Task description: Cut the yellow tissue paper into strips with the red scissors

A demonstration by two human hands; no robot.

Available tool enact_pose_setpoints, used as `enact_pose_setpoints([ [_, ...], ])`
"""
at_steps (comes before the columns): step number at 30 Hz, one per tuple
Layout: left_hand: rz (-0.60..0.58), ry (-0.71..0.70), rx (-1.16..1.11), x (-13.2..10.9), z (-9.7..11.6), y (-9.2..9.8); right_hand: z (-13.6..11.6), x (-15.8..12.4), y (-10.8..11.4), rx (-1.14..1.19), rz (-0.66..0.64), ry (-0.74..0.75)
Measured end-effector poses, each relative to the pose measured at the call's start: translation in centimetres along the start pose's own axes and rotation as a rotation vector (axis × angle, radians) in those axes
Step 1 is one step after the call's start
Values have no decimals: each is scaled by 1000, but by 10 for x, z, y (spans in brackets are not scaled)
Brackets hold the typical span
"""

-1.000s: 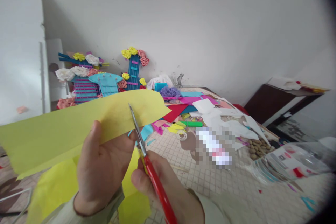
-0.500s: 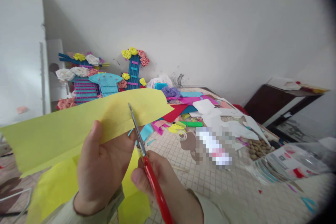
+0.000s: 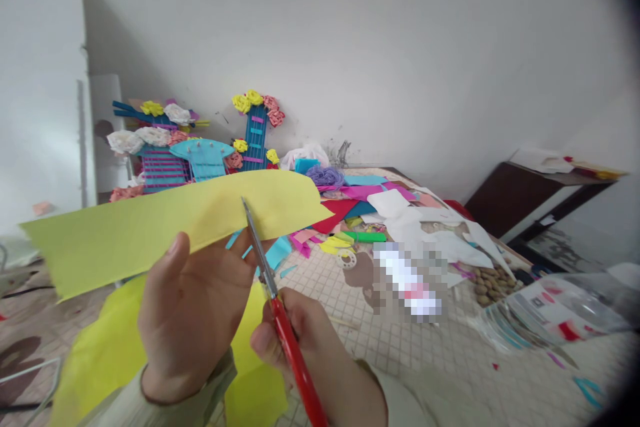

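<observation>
A long piece of yellow paper stretches across the space in front of me, one end ragged. My left hand, palm turned up, supports its lower edge, with the thumb in front and the fingertips partly hidden behind paper and scissors. Red-handled scissors are held in my right hand, fingers wrapped round the handle. Their metal blades look closed together and point up across the front of the paper. More yellow paper lies below my left hand.
Coloured scraps, a purple yarn bundle and a green marker-like stick lie on the checkered table. Right of them are pistachio-like nuts and a clear plastic jar. Flower-decorated blue crafts stand by the wall.
The paper's left end has swung up and to the right, and its right tip has shifted slightly right. My left hand's fingers have loosened a little. The scissors have barely moved.
</observation>
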State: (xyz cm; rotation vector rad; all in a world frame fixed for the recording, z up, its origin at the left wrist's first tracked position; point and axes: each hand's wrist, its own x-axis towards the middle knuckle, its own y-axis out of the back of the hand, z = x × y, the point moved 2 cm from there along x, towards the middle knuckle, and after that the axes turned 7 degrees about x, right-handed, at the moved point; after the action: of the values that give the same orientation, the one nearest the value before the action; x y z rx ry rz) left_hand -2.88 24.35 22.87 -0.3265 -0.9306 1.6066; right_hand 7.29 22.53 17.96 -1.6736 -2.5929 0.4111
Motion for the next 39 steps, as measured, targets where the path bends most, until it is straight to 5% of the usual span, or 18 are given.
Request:
enact_pose_setpoints([
  [7, 76, -22, -8, 2, -1, -1, 5, 1, 0, 62, -5, -51],
  [19, 30, -40, -68, 1, 4, 2, 8, 3, 1, 121, -38, 8],
  [33, 152, 58, -98, 2, 1, 2, 10, 3, -3, 191, 6, 7],
  [39, 162, 80, -44, 1, 0, 1, 9, 0, 2, -17, -78, 118],
])
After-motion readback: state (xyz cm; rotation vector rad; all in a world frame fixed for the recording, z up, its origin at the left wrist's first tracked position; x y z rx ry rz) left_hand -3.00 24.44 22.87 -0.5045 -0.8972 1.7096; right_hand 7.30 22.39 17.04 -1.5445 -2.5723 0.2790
